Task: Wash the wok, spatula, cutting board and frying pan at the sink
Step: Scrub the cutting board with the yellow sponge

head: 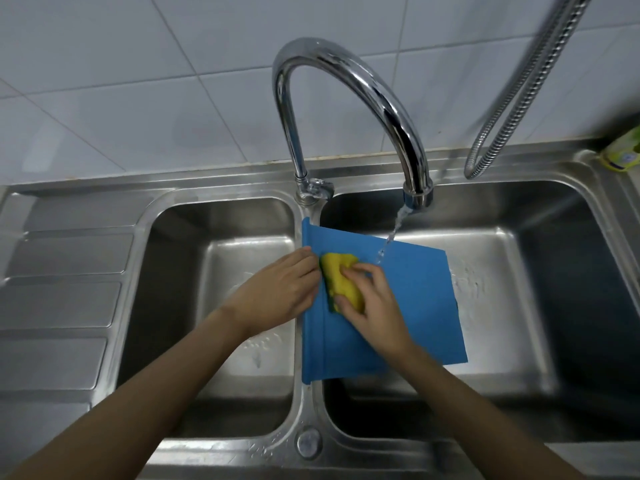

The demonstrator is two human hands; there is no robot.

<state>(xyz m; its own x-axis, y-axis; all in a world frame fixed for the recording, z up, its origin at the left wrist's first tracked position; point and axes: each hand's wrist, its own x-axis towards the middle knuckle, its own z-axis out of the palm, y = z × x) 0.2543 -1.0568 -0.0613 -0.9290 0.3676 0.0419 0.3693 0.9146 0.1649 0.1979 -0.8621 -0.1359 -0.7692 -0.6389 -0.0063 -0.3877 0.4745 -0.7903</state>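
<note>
A blue cutting board (415, 306) lies tilted over the right basin, its left edge along the divider between the two basins. My left hand (280, 292) grips that left edge. A yellow sponge (341, 280) with a green underside sits on the board's left part, and my right hand (375, 306) holds it with curled fingers. From the chrome faucet (363, 88) a thin stream of water falls onto the board's upper middle. No wok, spatula or frying pan is in view.
The steel double sink has a left basin (225, 258) and a right basin (502, 258), both wet. A ridged drainboard (62, 289) lies at the left. A metal spray hose (526, 84) hangs at the upper right. A yellow-green bottle (621, 150) stands at the right rim.
</note>
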